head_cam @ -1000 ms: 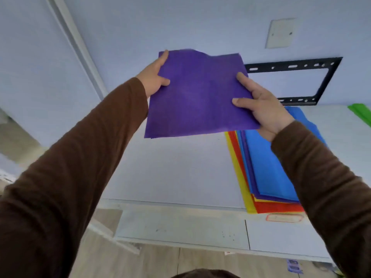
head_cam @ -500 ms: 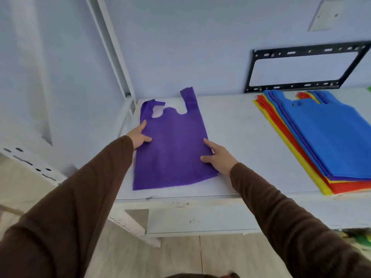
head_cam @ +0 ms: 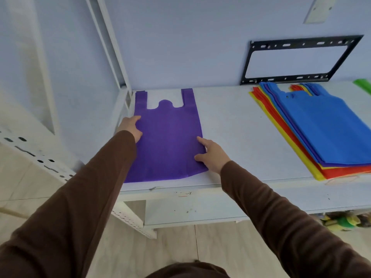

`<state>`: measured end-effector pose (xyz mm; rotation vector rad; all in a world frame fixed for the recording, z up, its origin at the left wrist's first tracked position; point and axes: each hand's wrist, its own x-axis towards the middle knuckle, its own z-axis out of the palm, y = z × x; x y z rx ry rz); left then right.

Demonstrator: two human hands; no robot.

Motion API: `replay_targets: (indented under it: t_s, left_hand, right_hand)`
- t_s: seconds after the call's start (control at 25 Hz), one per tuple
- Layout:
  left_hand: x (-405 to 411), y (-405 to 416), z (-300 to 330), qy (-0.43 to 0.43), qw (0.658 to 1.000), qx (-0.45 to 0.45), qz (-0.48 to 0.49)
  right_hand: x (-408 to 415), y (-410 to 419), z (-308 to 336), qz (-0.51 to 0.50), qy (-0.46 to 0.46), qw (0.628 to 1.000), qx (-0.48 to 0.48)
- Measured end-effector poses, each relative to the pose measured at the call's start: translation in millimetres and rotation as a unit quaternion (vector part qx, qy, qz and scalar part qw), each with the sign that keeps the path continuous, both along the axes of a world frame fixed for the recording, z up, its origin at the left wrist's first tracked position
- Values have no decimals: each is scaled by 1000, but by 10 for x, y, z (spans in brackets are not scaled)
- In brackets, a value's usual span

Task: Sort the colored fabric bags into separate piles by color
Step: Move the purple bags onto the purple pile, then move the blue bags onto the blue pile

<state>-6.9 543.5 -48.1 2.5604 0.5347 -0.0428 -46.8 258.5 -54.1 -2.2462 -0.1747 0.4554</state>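
A purple fabric bag (head_cam: pixel 167 137) lies flat at the left end of the white table (head_cam: pixel 236 127), handles toward the wall. My left hand (head_cam: pixel 131 127) rests on its left edge, fingers spread flat. At the bag's right edge my right hand (head_cam: pixel 212 153) presses down with the index finger and thumb extended. Neither hand grips the fabric. To the right sits a mixed stack of bags (head_cam: pixel 321 129) with a blue bag on top and purple, orange, red and yellow edges showing beneath.
A green bag (head_cam: pixel 363 86) peeks in at the far right edge. A black metal bracket (head_cam: pixel 297 59) hangs on the wall behind the stack. A white shelf upright (head_cam: pixel 112 47) stands at the table's left corner. Coloured clutter (head_cam: pixel 345 221) lies under the table.
The purple bag was held up in both hands, then laid on the table's left end. It now lies straighter with its handles flattened, and both hands rest on its side edges.
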Motion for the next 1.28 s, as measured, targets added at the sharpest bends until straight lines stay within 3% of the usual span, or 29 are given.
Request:
replay_targets:
  t_s: [0.12,0.32,0.72,0.96,1.28]
  left_hand:
    - [-98,-88,167,-20,997,70,-38]
    - [-203,-724,491,-114,969,91,-199]
    - [281,-2533,540,-164,931,54,-322]
    - [682,-3989,330,-136,941,35,-308]
    - [985,-5121,124,-28,983,81,-165]
  right_hand:
    - [0,-145,88,22,-110,987,-117]
    - [-49,-584,405,-37,-254,951,-172]
    - [35,-2418,533,-151,-292,923,-201]
    - [491,-3939,392,-136,-281,929,-200]
    - [1032,-5201,115,-84,-205,954,-204]
